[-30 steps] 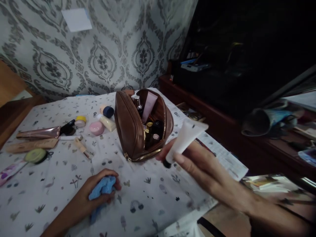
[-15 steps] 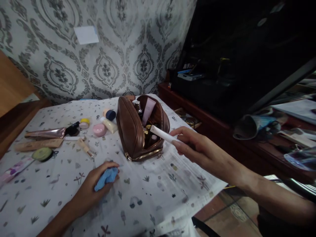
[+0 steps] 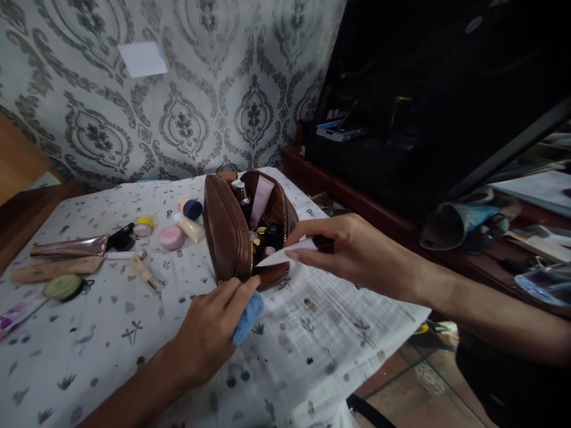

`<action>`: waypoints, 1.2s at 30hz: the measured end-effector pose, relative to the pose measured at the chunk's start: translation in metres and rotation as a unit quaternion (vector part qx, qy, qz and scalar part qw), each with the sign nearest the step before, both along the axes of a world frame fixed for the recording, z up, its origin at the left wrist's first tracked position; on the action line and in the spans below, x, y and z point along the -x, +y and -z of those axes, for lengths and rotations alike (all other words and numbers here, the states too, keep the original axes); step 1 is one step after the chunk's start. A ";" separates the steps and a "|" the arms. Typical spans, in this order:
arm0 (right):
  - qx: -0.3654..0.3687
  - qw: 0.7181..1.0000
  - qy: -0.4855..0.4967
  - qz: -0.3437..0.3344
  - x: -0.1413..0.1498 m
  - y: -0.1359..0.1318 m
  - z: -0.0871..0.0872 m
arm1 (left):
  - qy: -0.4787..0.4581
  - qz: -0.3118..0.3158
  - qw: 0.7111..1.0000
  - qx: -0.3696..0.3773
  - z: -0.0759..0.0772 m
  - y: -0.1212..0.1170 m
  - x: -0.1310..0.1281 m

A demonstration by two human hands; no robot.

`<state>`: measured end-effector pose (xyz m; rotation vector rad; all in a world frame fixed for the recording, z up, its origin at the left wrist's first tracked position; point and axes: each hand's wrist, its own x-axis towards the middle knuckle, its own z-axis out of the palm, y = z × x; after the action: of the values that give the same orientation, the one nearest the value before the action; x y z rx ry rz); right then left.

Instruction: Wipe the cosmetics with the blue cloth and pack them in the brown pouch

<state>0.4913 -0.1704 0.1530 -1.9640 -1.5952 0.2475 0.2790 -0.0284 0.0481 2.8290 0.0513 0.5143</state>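
A brown makeup bag [image 3: 227,229] stands unzipped on the cloth-covered table. Inside it are a pink tube [image 3: 262,202], a bottle with a silver cap [image 3: 241,191] and several small gold- and dark-topped items. My right hand [image 3: 343,244] pinches a slim white tube [image 3: 283,254] between thumb and fingers, its tapered end over the bag's front opening. My left hand [image 3: 209,333] is closed around a crumpled blue cloth [image 3: 248,318]. Its fingertips reach the bag's lower front edge; whether they press on it I cannot tell.
Left of the bag lie a pink round container [image 3: 172,238], a cream tube [image 3: 191,228], a yellow-lidded jar [image 3: 143,226], a rose-gold tube [image 3: 71,246] and a green round item [image 3: 63,286]. A dark television [image 3: 428,107] stands on the right over a reddish cabinet.
My left hand has moved right with the blue cloth, up to the bag's front. My right hand has brought the white tube lower and nearer the opening. The view has shifted slightly.
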 end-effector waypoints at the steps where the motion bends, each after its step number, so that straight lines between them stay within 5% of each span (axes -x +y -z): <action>1: 0.022 1.000 -0.015 -0.010 0.000 0.005 -0.003 | -0.013 0.000 1.000 -0.015 0.002 0.001 0.001; 7: 0.171 0.972 -0.142 -0.072 0.011 0.041 -0.016 | -0.077 0.026 0.994 -0.079 -0.002 0.001 -0.003; 14: 0.234 0.948 -0.205 -0.060 0.019 0.060 -0.011 | -0.094 0.034 0.991 -0.088 -0.005 0.001 -0.006; 28: 0.172 0.971 -0.156 -0.063 0.010 0.057 -0.002 | -0.091 0.023 0.989 -0.117 -0.010 0.002 -0.004; 36: -0.061 0.990 -0.114 -0.049 0.006 0.020 0.023 | -0.077 -0.037 0.966 -0.245 -0.029 0.012 -0.003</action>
<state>0.4856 -0.1508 0.1295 -1.8756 -1.8081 -0.0389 0.2816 -0.0159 0.0770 3.2598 -0.0002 0.8693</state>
